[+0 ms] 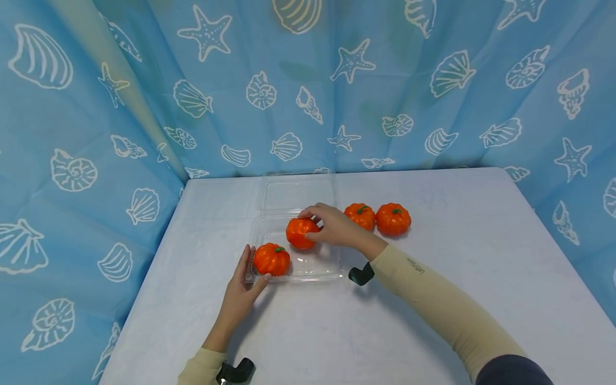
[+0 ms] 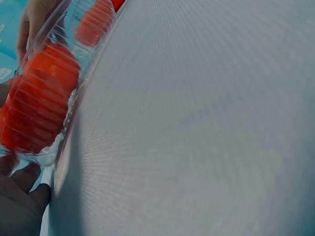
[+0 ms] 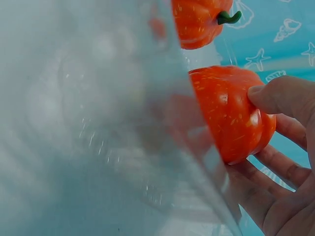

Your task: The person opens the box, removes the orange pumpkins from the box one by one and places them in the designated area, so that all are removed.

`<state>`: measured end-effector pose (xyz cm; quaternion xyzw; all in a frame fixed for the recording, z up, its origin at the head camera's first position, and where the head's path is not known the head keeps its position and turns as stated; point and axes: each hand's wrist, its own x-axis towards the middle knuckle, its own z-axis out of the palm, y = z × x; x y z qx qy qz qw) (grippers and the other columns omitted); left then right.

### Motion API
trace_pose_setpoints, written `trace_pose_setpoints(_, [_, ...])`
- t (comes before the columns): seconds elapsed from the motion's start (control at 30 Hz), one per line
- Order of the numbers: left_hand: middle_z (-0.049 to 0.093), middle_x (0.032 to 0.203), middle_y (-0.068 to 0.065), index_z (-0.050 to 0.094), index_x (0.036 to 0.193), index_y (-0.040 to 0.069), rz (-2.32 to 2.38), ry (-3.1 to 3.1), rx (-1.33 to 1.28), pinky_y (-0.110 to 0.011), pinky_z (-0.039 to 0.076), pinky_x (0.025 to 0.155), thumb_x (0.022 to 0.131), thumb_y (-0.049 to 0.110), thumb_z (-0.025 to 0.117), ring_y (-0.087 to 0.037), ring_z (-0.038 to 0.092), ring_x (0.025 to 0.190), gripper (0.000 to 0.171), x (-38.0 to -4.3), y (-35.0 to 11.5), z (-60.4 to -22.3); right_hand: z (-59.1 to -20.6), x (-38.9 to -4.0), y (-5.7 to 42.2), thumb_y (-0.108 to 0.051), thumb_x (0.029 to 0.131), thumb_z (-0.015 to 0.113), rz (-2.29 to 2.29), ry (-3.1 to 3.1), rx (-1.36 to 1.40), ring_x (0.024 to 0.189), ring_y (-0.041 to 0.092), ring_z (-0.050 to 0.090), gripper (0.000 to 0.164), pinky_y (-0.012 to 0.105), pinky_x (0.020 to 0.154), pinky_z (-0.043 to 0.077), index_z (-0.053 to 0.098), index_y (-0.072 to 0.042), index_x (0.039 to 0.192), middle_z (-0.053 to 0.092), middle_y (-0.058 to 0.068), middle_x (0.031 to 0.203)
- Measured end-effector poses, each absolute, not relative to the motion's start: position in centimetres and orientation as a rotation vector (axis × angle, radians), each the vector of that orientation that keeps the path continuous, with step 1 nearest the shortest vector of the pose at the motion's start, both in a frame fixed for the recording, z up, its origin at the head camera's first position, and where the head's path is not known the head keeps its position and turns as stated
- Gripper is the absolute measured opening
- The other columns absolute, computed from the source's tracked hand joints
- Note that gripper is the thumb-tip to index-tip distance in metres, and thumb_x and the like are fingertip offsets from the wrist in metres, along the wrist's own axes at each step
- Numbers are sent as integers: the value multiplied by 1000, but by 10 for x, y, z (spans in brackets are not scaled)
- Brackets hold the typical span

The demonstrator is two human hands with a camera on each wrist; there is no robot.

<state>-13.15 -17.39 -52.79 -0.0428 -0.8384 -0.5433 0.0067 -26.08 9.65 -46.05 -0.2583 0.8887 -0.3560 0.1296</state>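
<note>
A clear plastic box (image 1: 313, 270) with its lid (image 1: 298, 193) folded back lies on the table. An orange toy pumpkin (image 1: 271, 259) with a green stem sits in its front left part. My left hand (image 1: 238, 294) holds that corner, thumb at the front wall and fingers along the left side; in the left wrist view its fingers (image 2: 30, 177) touch the box end. My right hand (image 1: 329, 224) grips a second pumpkin (image 3: 231, 113) between thumb and fingers, over the back middle of the box. In the right wrist view the clear wall covers part of it.
Two more orange pumpkins (image 1: 393, 219) stand side by side right of the box, one partly behind my right hand. A white cloth covers the table (image 1: 409, 321). A blue curtain (image 1: 308, 123) with shell and starfish prints hangs behind and at the sides.
</note>
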Motion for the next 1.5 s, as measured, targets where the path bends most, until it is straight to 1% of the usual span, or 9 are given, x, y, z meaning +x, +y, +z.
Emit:
trace_pose_setpoints(0.17, [28, 166, -5, 17, 164, 10, -1697, -2630, -130, -57, 33, 115, 96, 29, 73, -27, 26, 153, 90, -131, -174, -528, -459, -257, 103, -22, 91, 77, -999, 2597, -750, 115, 19, 57, 42, 32, 95, 55, 63, -19, 131, 59, 1, 124])
trace_pose_setpoints(0.4, [28, 166, -6, 16, 164, 10, -1682, -2636, -127, -55, 31, 116, 96, 29, 73, -27, 26, 153, 91, -131, -173, -526, -458, -248, 108, -18, 91, 77, -976, 2598, -816, 121, 21, 56, 43, 36, 100, 54, 61, -18, 131, 56, 1, 130])
trace_pose_setpoints(0.5, [30, 165, -6, 17, 164, 10, -1678, -2636, -118, -54, 30, 118, 95, 28, 74, -27, 26, 153, 91, -130, -173, -525, -458, -245, 110, -20, 91, 77, -989, 2591, -840, 122, 22, 56, 41, 37, 101, 53, 61, -18, 129, 56, 2, 129])
trace_pose_setpoints(0.67, [29, 166, -7, 16, 164, 10, -1669, -2646, -107, -54, 29, 119, 95, 30, 74, -27, 25, 153, 92, -129, -173, -523, -460, -243, 111, -30, 96, 73, -1020, 2603, -852, 117, 18, 57, 29, 35, 98, 55, 64, -19, 121, 58, -2, 123])
trace_pose_setpoints(0.77, [29, 166, -7, 16, 164, 10, -1681, -2643, -103, -55, 29, 118, 95, 31, 74, -27, 26, 153, 92, -129, -172, -523, -460, -242, 111, -28, 97, 72, -1043, 2614, -851, 113, 18, 58, 23, 34, 96, 55, 65, -19, 116, 59, -2, 118])
trace_pose_setpoints(0.83, [29, 166, -6, 16, 164, 11, -1694, -2637, -103, -55, 28, 119, 95, 30, 74, -27, 25, 153, 92, -129, -172, -523, -461, -241, 110, -27, 96, 73, -1060, 2611, -836, 114, 19, 59, 25, 34, 97, 55, 63, -17, 118, 61, -1, 119])
trace_pose_setpoints(1.07, [28, 166, -6, 16, 164, 12, -1694, -2637, -105, -55, 29, 118, 95, 30, 73, -27, 25, 153, 92, -129, -173, -524, -462, -239, 111, -32, 91, 78, -1072, 2574, -778, 121, 25, 59, 55, 41, 101, 53, 54, -6, 134, 60, 11, 134])
trace_pose_setpoints(1.3, [28, 166, -6, 15, 164, 11, -1698, -2629, -119, -54, 25, 120, 95, 29, 74, -27, 24, 153, 92, -130, -172, -524, -465, -237, 112, -43, 90, 76, -912, 2633, -817, 123, 22, 58, 51, 41, 103, 51, 64, -20, 134, 61, 2, 137])
trace_pose_setpoints(1.5, [29, 166, -6, 16, 164, 11, -1712, -2620, -119, -54, 27, 119, 95, 28, 74, -26, 24, 153, 92, -130, -172, -525, -467, -237, 111, -43, 90, 76, -883, 2619, -840, 126, 22, 56, 48, 42, 104, 51, 66, -25, 133, 60, 0, 139])
